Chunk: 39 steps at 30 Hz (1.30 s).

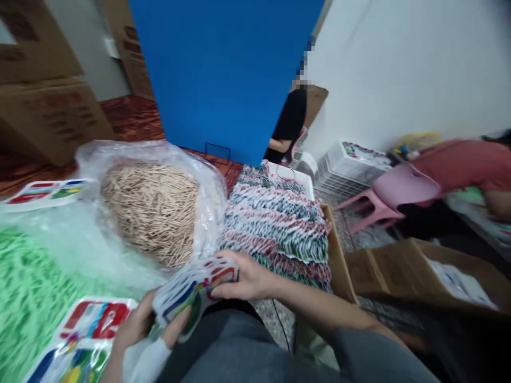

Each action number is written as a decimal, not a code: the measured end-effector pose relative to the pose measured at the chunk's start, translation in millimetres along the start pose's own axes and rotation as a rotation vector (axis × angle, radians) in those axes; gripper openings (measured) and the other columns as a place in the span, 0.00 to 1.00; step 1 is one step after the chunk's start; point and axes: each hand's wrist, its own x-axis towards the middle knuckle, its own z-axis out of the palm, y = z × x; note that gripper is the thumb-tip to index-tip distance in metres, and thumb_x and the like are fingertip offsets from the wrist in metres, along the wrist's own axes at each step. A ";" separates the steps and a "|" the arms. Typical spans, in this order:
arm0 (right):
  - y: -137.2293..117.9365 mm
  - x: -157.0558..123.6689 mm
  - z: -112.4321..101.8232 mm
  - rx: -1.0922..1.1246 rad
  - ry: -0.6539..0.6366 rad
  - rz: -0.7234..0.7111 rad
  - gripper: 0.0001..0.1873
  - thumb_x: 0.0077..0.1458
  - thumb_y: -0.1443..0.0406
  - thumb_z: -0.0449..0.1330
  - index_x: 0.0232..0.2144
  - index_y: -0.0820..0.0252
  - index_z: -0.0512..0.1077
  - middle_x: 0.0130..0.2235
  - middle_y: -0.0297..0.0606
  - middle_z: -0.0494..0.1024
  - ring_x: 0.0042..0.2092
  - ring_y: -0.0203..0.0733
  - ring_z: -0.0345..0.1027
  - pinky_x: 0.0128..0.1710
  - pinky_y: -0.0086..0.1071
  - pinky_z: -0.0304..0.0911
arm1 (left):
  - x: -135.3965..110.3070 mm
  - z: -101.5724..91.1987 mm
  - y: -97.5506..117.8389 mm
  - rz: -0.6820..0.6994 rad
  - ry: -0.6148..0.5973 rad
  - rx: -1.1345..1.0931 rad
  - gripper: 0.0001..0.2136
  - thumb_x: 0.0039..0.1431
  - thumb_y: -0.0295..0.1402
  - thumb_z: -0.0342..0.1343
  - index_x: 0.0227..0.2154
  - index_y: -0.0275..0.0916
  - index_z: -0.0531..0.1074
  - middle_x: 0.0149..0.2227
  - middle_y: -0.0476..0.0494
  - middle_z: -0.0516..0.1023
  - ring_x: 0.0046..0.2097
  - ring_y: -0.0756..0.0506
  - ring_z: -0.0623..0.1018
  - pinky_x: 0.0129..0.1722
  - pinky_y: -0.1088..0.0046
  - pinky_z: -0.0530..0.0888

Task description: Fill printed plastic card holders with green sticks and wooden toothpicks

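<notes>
Between my two hands is a stack of printed packets, white with red, blue and green print, its edges fanned. My left hand, with pale wrapping on a finger, is closed round the lower left end. My right hand grips the upper right end, thumb on the near side. Beyond the stack lies a clear plastic bag of thin wooden sticks. Many small light green pieces are heaped at left, with more printed packets on the near side.
Right of the bag, a cardboard box holds tight rows of packets. A blue panel rises at the back. Cartons stand at left. Two people work nearby, one by a pink chair. An open carton sits at right.
</notes>
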 end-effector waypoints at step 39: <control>126.0 -109.9 -128.0 -0.924 -0.042 0.516 0.17 0.53 0.57 0.60 0.44 0.57 0.68 0.42 0.40 0.75 0.46 0.46 0.69 0.42 0.32 0.62 | 31.4 250.1 32.6 0.006 -0.645 0.355 0.07 0.54 0.26 0.52 0.36 0.35 0.66 0.27 0.40 0.76 0.30 0.43 0.77 0.29 0.72 0.64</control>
